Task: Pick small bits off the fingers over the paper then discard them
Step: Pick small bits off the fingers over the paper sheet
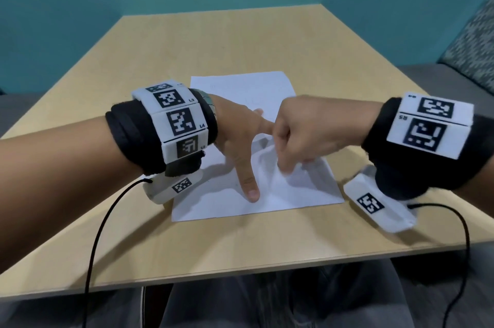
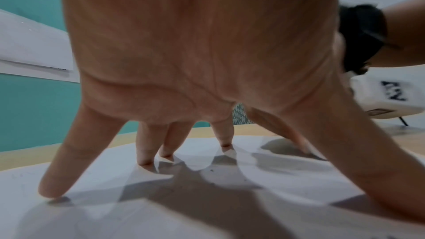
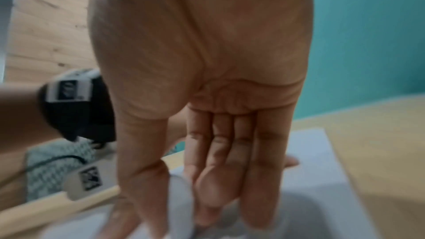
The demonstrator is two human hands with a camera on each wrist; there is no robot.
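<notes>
A white sheet of paper (image 1: 302,191) lies on the wooden table (image 1: 213,39). My left hand (image 1: 235,135) is spread over it, palm down, its straight fingertips (image 2: 144,159) and thumb standing on the paper (image 2: 230,212). My right hand (image 1: 307,130) hangs over the left index finger, its straight fingers (image 3: 262,188) close together and pointing down at the paper (image 3: 310,152). It is blurred, and nothing shows between its thumb and fingers. A tiny dark speck (image 2: 211,170) lies on the sheet under the left palm.
Black cables (image 1: 93,247) run from both wrist units over the table's near edge (image 1: 240,271). A patterned cushion (image 1: 470,41) sits at the right, and a teal wall rises behind the table. Bare wood surrounds the sheet.
</notes>
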